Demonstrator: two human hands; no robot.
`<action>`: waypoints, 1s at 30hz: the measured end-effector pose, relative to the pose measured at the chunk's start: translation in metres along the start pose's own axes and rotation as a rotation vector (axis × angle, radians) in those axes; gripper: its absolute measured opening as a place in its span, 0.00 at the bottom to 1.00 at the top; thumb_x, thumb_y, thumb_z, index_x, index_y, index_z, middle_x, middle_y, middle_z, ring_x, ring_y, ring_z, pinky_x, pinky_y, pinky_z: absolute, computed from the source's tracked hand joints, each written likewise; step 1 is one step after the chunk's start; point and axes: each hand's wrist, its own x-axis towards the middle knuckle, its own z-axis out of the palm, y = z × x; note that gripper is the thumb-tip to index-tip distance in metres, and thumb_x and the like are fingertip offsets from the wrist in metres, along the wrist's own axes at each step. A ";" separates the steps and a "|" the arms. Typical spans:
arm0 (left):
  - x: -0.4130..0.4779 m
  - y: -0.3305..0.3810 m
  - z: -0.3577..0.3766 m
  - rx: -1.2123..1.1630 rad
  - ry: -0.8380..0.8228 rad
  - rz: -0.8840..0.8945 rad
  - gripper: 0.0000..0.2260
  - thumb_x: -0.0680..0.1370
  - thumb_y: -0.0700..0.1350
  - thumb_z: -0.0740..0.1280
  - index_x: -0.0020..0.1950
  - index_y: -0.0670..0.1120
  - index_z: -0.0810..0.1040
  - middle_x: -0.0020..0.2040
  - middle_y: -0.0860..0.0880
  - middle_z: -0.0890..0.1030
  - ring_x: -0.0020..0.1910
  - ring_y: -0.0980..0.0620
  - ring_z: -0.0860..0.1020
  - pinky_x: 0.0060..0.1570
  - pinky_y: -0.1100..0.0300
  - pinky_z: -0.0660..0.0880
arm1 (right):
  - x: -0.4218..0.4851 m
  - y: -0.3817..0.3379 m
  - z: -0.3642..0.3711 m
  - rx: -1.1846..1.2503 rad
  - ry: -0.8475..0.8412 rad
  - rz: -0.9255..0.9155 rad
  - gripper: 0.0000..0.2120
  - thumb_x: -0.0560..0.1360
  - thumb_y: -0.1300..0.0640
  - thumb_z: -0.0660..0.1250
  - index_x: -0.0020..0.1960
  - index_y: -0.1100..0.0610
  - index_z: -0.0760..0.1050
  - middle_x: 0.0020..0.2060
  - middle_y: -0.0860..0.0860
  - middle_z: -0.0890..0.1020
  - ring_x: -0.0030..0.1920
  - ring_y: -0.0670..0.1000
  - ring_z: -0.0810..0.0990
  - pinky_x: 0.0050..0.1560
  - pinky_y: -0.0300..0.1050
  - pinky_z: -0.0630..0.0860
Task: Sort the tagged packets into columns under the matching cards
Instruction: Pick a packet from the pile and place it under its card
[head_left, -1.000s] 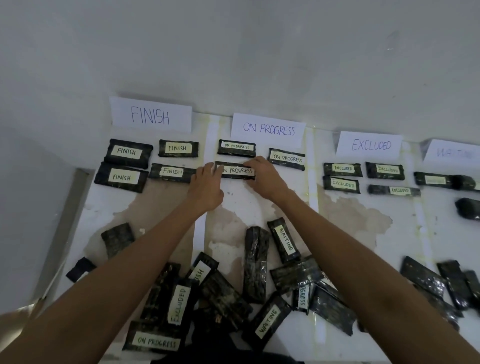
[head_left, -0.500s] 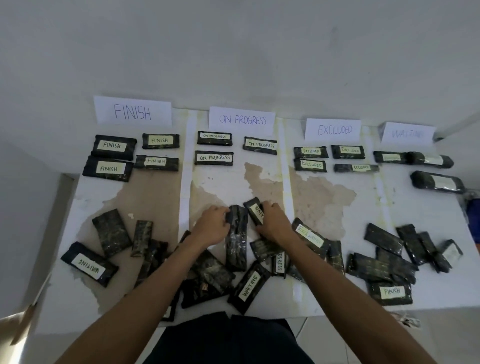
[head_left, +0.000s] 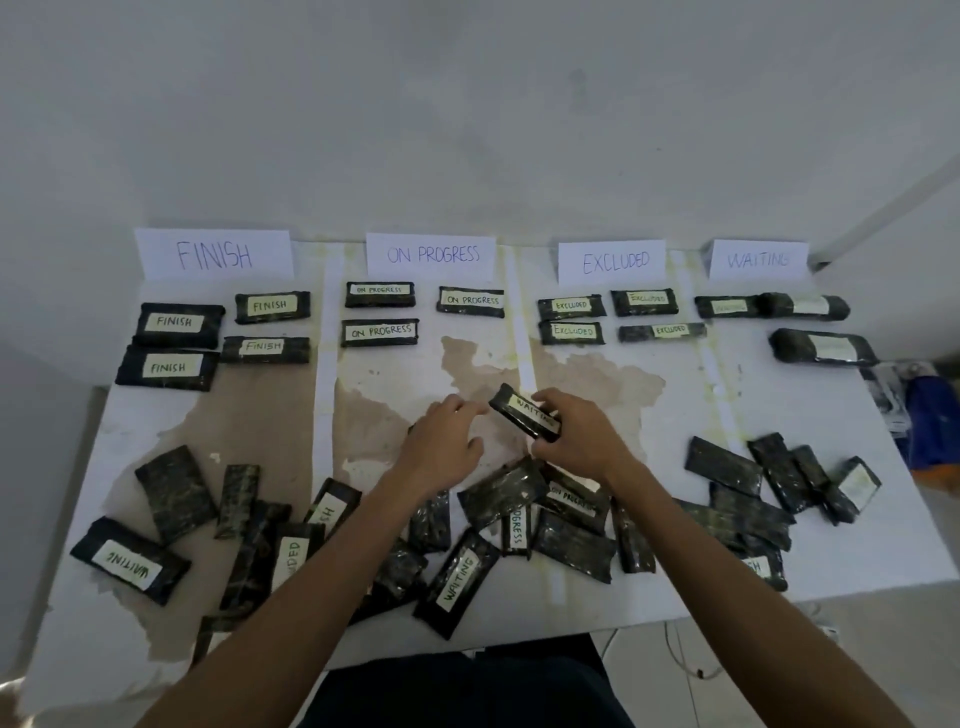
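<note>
My right hand (head_left: 582, 441) grips a black packet tagged WAITING (head_left: 524, 413), lifted a little above the table's middle. My left hand (head_left: 447, 441) hovers just left of it with relaxed fingers, holding nothing. Four white cards stand along the wall: FINISH (head_left: 214, 254), ON PROGRESS (head_left: 431, 254), EXCLUDED (head_left: 613, 261), WAITING (head_left: 759, 260). Sorted packets lie beneath each card. The WAITING column holds three packets, one being a fat roll (head_left: 821, 347). Unsorted packets lie heaped (head_left: 498, 525) near the front edge.
The white table (head_left: 779, 405) has worn brown patches and pale strips dividing the columns. More loose packets (head_left: 769, 483) lie at the front right, and a WAITING packet (head_left: 130, 561) at the front left. Blue and orange things (head_left: 930, 415) sit off the right edge.
Both hands drew back from the ON PROGRESS column to the loose heap. My right hand picked up a WAITING packet and raised it; my left hand let go of the heap.
</note>
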 end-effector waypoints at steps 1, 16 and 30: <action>0.004 0.009 0.002 0.010 -0.002 0.019 0.20 0.77 0.43 0.61 0.70 0.48 0.67 0.65 0.47 0.70 0.63 0.47 0.69 0.60 0.51 0.71 | -0.004 0.011 -0.008 0.003 0.006 -0.010 0.27 0.65 0.55 0.72 0.63 0.53 0.72 0.53 0.53 0.81 0.50 0.54 0.80 0.50 0.47 0.78; 0.107 0.163 0.117 -0.006 -0.040 0.059 0.20 0.76 0.43 0.62 0.68 0.47 0.68 0.64 0.45 0.72 0.64 0.44 0.69 0.63 0.49 0.68 | -0.009 0.242 -0.146 -0.102 0.015 0.043 0.23 0.66 0.60 0.70 0.61 0.54 0.73 0.52 0.55 0.79 0.50 0.56 0.77 0.49 0.46 0.73; 0.239 0.235 0.191 0.325 -0.017 0.128 0.31 0.77 0.41 0.62 0.76 0.43 0.51 0.77 0.43 0.50 0.75 0.42 0.53 0.71 0.49 0.59 | 0.095 0.366 -0.183 -0.204 -0.025 -0.015 0.25 0.69 0.66 0.67 0.65 0.60 0.69 0.59 0.58 0.74 0.59 0.59 0.73 0.58 0.53 0.73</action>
